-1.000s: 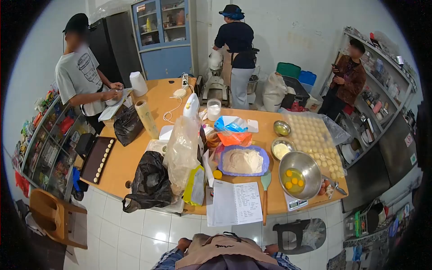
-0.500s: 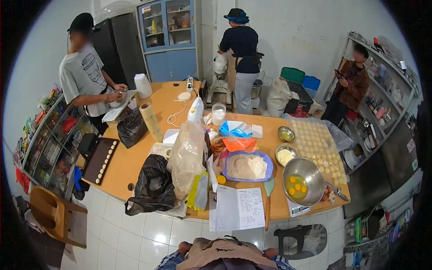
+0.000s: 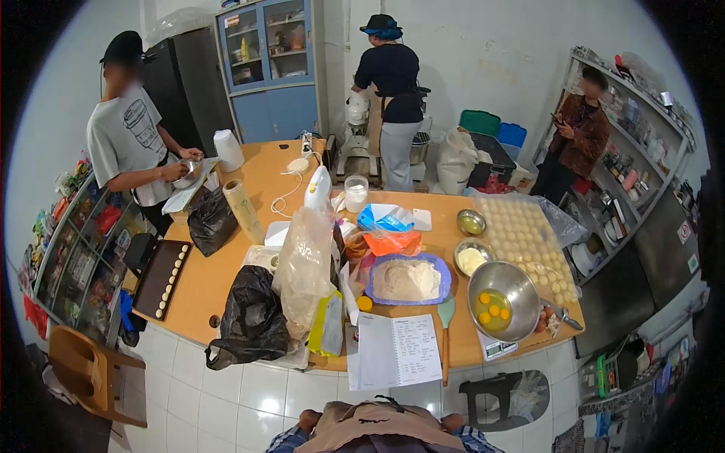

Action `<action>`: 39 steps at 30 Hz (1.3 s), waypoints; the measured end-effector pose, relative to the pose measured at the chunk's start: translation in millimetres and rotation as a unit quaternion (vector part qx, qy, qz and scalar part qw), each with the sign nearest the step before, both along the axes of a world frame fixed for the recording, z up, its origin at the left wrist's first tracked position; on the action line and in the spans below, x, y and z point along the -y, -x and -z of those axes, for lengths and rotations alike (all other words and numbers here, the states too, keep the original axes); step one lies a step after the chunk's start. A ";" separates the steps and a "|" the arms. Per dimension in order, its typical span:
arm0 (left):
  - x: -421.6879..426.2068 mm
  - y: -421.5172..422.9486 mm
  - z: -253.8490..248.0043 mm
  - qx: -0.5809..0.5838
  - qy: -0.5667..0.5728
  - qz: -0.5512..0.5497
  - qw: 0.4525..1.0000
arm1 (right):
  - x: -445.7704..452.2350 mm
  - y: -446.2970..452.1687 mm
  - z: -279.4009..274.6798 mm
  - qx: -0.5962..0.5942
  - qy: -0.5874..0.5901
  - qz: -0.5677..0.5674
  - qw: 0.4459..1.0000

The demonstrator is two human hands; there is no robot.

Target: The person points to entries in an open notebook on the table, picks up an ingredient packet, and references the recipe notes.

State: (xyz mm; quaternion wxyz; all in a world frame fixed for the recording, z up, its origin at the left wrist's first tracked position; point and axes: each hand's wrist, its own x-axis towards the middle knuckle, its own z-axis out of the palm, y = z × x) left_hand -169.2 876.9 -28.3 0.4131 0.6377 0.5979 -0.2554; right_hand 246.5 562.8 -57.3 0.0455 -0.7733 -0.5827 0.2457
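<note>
My left hand (image 3: 309, 420) is at my side by the brown apron (image 3: 370, 430), at the bottom of the head view. On the other side of the apron is my right hand (image 3: 452, 423). Both are small and partly hidden, and their fingers do not show clearly. Nearest to them on the table lies an open spiral notebook (image 3: 396, 351) with handwriting. Beside it is a spatula (image 3: 446, 325) with a green head and wooden handle. A steel bowl (image 3: 521, 302) with several egg yolks stands on a scale (image 3: 498, 349). A purple tub (image 3: 408, 301) holds flour.
Rows of dough balls (image 3: 517, 226) cover the table's right side. Black plastic bags (image 3: 253, 309) and a baking tray (image 3: 155, 298) are at the left. One person (image 3: 136, 143) handles a bowl; another (image 3: 393, 83) stands at a mixer. A third (image 3: 578, 136) is by the shelves. A stool (image 3: 491, 400) is below.
The whole scene has shifted slightly left in view as my head turned. My hands stay by the apron. The person at the left has moved their hands a little at the bowl.
</note>
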 end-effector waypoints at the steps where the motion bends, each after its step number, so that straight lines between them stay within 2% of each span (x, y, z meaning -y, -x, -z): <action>1: -1.9 6.6 10.3 0.013 0.007 0.051 0.999 | 2.5 0.1 -2.8 0.005 0.022 -0.008 1.000; 2: -2.9 10.2 16.0 0.026 0.014 0.101 0.994 | 0.6 0.8 -8.2 0.003 0.036 -0.023 0.999; 5: 3.7 -7.9 -18.8 -0.059 -0.025 -0.050 0.997 | -5.6 1.7 -23.0 -0.001 0.065 -0.059 0.996; 10: -5.1 1.1 -4.0 -0.017 0.003 0.037 0.999 | -10.7 6.2 -38.1 -0.002 0.087 -0.104 0.991; 16: -6.2 11.1 18.3 0.008 -0.017 0.067 0.998 | -15.4 11.9 -65.0 0.005 0.083 -0.171 0.982; 20: -7.7 16.4 30.9 0.022 -0.031 0.181 0.983 | -27.2 12.4 -58.3 0.027 0.109 -0.069 0.991; 22: -8.1 14.3 30.9 0.009 -0.001 0.115 0.993 | -9.1 2.8 1.9 -0.119 0.129 0.081 0.981; 23: -8.6 14.5 31.5 0.003 0.015 0.081 0.997 | -9.9 2.8 2.0 -0.104 0.138 0.087 0.981; 24: -10.1 12.8 23.6 0.012 -0.002 0.125 0.992 | -11.0 3.1 1.0 -0.089 0.147 0.093 0.981; 26: -9.7 6.0 -6.1 0.030 -0.032 0.213 0.976 | -29.6 10.9 -54.0 0.116 0.162 -0.033 0.979; 27: -11.7 0.8 -8.6 0.015 -0.013 0.180 0.983 | -26.7 2.3 -47.9 0.147 0.183 -0.050 0.971; 29: -10.1 0.0 6.5 -0.020 0.032 0.114 0.993 | 3.7 -23.9 6.7 0.202 0.229 -0.088 0.948; 30: -3.8 6.4 7.6 -0.023 0.024 0.158 0.987 | -6.8 -12.7 -10.3 0.184 0.143 0.377 0.896; 31: -6.7 7.6 8.9 -0.022 0.009 0.202 0.979 | -28.0 -9.8 -28.0 0.124 0.017 0.758 0.640; 32: -10.9 6.9 9.6 -0.021 -0.007 0.245 0.969 | -36.3 -11.5 -64.4 0.143 -0.080 0.765 0.623; 33: -10.2 6.8 -2.7 0.005 -0.019 0.177 0.984 | -46.3 -9.8 -119.0 0.161 -0.174 0.765 0.599; 35: -9.9 1.8 -19.7 -0.017 0.008 0.082 0.996 | -41.9 -38.3 -147.1 0.196 -0.303 0.754 0.550; 37: -9.0 0.4 -31.7 -0.032 0.012 0.025 0.999 | -37.8 -78.0 -166.2 0.133 -0.366 0.813 0.434; 39: -7.0 1.4 -33.9 -0.040 -0.009 0.007 0.999 | -65.6 -98.9 -231.7 0.009 -0.506 0.795 0.336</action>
